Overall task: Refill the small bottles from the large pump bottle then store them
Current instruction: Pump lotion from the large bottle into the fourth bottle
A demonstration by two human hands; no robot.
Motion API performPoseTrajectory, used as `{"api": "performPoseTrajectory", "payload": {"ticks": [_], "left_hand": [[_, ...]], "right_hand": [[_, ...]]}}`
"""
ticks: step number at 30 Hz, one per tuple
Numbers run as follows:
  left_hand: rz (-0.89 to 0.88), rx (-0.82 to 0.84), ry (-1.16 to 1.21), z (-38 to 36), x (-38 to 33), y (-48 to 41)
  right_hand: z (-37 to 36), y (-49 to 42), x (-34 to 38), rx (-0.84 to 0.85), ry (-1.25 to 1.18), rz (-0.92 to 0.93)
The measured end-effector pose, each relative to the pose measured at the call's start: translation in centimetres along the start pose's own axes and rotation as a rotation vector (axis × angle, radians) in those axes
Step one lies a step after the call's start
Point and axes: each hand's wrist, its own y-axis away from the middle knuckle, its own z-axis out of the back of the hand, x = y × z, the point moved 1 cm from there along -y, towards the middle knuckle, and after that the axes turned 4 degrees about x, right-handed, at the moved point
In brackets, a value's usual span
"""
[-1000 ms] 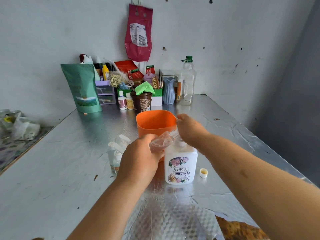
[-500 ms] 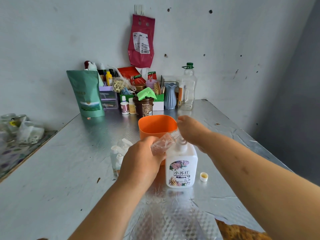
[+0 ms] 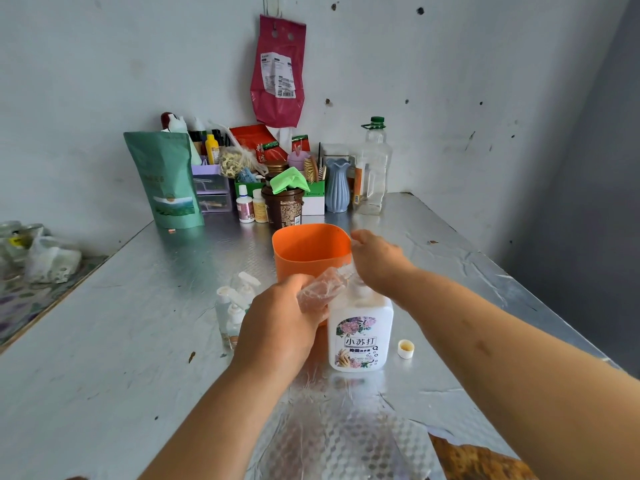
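A large white pump bottle (image 3: 360,336) with a floral label stands on the metal table. My right hand (image 3: 375,261) rests on top of its pump head, which it hides. My left hand (image 3: 280,317) grips a small clear bottle (image 3: 320,287), tilted with its open mouth up against the pump spout. A small white cap (image 3: 406,348) lies on the table to the right of the pump bottle. Several small clear spray bottles (image 3: 235,306) stand together just left of my left hand. An orange tub (image 3: 310,249) stands right behind the hands.
The metal table (image 3: 104,341) runs back to a wall lined with clutter: a green pouch (image 3: 164,180), a brown jar (image 3: 282,207), a blue vase (image 3: 337,188), a tall clear bottle (image 3: 374,171). Plastic bags (image 3: 38,254) lie at the left edge.
Both hands keep their places on the small bottle and the pump. The camera has tilted up slightly, so everything sits lower in view.
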Motion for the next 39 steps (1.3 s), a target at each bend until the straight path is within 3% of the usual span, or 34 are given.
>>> {"api": "performPoseTrajectory", "payload": {"ticks": [23, 39], "left_hand": [[0.000, -0.022, 0.025, 0.0, -0.3, 0.0], [-0.004, -0.011, 0.018, 0.5, -0.5, 0.0]], "right_hand": [[0.0, -0.6, -0.4, -0.039, -0.117, -0.005], [1.1, 0.6, 0.5, 0.017, 0.088, 0.004]]}}
